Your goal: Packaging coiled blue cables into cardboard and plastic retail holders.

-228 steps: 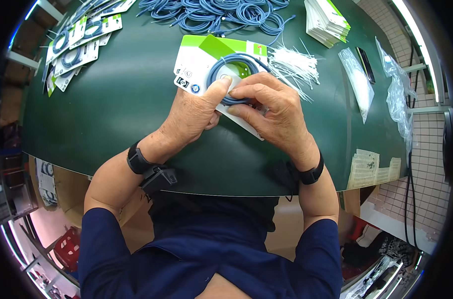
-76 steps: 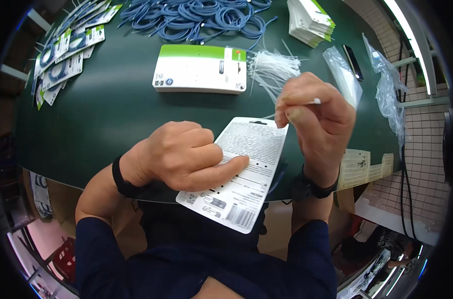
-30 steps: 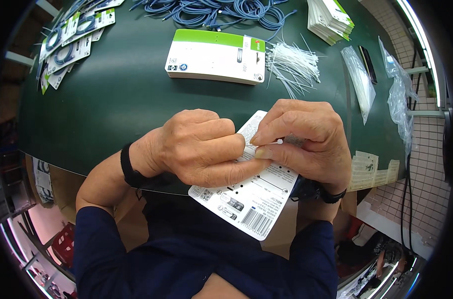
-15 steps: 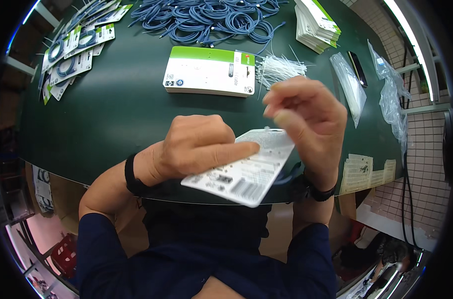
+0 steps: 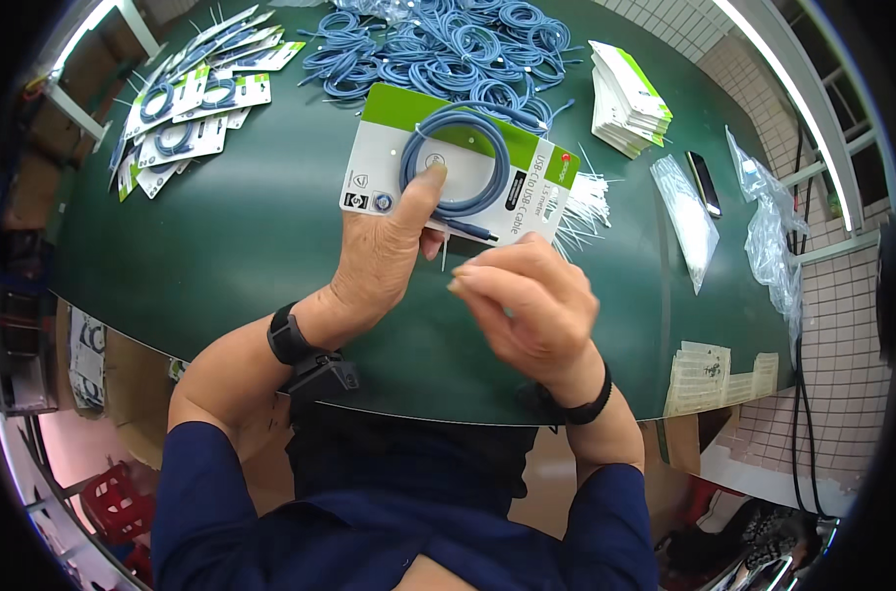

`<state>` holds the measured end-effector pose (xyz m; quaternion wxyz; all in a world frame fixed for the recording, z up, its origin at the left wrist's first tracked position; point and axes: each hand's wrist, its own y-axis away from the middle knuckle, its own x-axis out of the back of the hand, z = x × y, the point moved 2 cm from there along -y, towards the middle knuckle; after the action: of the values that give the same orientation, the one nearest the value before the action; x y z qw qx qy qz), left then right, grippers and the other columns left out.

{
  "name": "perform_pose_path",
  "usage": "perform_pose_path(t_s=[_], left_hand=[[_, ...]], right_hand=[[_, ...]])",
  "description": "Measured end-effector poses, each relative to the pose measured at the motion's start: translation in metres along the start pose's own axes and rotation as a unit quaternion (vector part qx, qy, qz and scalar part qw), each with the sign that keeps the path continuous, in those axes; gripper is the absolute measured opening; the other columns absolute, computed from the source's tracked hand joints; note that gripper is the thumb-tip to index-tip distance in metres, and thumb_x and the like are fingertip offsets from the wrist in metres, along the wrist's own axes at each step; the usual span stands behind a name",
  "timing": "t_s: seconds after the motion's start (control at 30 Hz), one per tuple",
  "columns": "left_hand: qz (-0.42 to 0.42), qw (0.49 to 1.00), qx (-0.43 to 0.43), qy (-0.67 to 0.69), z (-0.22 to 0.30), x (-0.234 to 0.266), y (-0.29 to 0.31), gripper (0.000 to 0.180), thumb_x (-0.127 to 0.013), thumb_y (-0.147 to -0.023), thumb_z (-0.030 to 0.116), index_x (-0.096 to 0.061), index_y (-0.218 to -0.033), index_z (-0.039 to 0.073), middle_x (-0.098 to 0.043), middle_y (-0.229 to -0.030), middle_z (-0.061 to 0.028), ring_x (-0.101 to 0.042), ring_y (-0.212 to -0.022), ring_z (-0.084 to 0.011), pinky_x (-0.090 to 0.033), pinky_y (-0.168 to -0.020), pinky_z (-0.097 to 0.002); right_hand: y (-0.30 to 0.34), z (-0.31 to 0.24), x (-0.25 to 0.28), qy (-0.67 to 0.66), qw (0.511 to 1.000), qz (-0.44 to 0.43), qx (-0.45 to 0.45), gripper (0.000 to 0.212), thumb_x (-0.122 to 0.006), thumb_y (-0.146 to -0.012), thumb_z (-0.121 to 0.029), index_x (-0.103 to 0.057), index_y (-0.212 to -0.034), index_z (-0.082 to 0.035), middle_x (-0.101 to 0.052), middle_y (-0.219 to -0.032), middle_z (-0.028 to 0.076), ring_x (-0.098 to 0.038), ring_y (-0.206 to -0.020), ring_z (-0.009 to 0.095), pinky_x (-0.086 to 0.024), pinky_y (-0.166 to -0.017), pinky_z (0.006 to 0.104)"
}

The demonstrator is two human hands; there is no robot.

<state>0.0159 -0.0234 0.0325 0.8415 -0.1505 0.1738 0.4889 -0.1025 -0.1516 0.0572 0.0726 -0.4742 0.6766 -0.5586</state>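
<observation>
My left hand [image 5: 384,251] grips a white and green backing card [image 5: 374,148] by its near edge, with the thumb on the front and other fingers behind. On the card's front lies a coiled blue cable [image 5: 497,163], its connector end along the near edge. A thin white cable tie tail [image 5: 445,253] sticks out below that edge. Close by, my right hand [image 5: 536,305] is curled, thumb and forefinger pinched together near the tail. Whether anything small is between those fingertips cannot be made out.
Finished-looking cards with cables [image 5: 187,138] are heaped at the far left. Loose coiled blue cables [image 5: 448,59] fill the back. White cable ties [image 5: 588,202] lie partly behind the held card. Rightward are stacked cards [image 5: 625,103], a plastic bag [image 5: 684,217], a phone [image 5: 704,182] and paper [image 5: 719,379].
The card has turned from its printed back to its front with the cable and moved away from me. My left hand moved forward with it; my right hand came nearer and leftward.
</observation>
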Motion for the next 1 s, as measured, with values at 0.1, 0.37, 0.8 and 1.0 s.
perform_pose_path(t_s=[0.1, 0.37, 0.8, 1.0], left_hand=[[0.005, 1.0, -0.006, 0.015, -0.003, -0.007, -0.001, 0.024, -0.072, -0.102, 0.02, -0.059, -0.117, 0.007, -0.062, -0.086, 0.0009, -0.058, -0.068, -0.0055, -0.044, -0.05, -0.0223], [0.028, 0.999, -0.016, 0.013, -0.014, -0.019, 0.006, 0.023, -0.071, -0.103, 0.021, -0.06, -0.117, 0.007, -0.063, -0.096, 0.0006, -0.058, -0.073, -0.0046, -0.047, -0.055, -0.0224], [-0.014, 0.994, -0.11, -0.025, -0.029, -0.007, 0.005, 0.026, -0.073, -0.101, 0.014, -0.063, -0.122, 0.002, -0.066, -0.107, -0.002, -0.061, -0.091, -0.0087, -0.053, -0.076, -0.0263], [-0.015, 0.997, -0.067, 0.02, -0.032, -0.004, 0.006, 0.025, -0.073, -0.1, 0.011, -0.064, -0.121, 0.002, -0.067, -0.108, -0.0016, -0.062, -0.093, -0.0084, -0.054, -0.077, -0.0262]], right_hand=[[0.002, 0.006, -0.005, 0.097, 0.995, -0.005, 0.038, 0.035, -0.087, -0.073, 0.006, -0.076, -0.103, -0.006, -0.07, -0.089, 0.007, -0.062, -0.068, 0.021, -0.049, -0.057, 0.0308], [0.003, 0.018, -0.002, 0.22, 0.974, -0.003, 0.049, 0.036, -0.089, -0.068, 0.004, -0.077, -0.101, -0.007, -0.071, -0.09, 0.002, -0.062, -0.068, 0.02, -0.049, -0.057, 0.0328], [0.011, 0.017, -0.012, 0.139, 0.989, -0.01, 0.048, 0.034, -0.087, -0.071, 0.006, -0.076, -0.1, -0.007, -0.073, -0.093, 0.005, -0.064, -0.07, 0.021, -0.05, -0.061, 0.0322], [0.013, 0.024, -0.017, 0.136, 0.99, 0.004, 0.026, 0.033, -0.085, -0.071, 0.008, -0.075, -0.099, -0.006, -0.072, -0.096, 0.007, -0.063, -0.072, 0.022, -0.051, -0.062, 0.0322]])
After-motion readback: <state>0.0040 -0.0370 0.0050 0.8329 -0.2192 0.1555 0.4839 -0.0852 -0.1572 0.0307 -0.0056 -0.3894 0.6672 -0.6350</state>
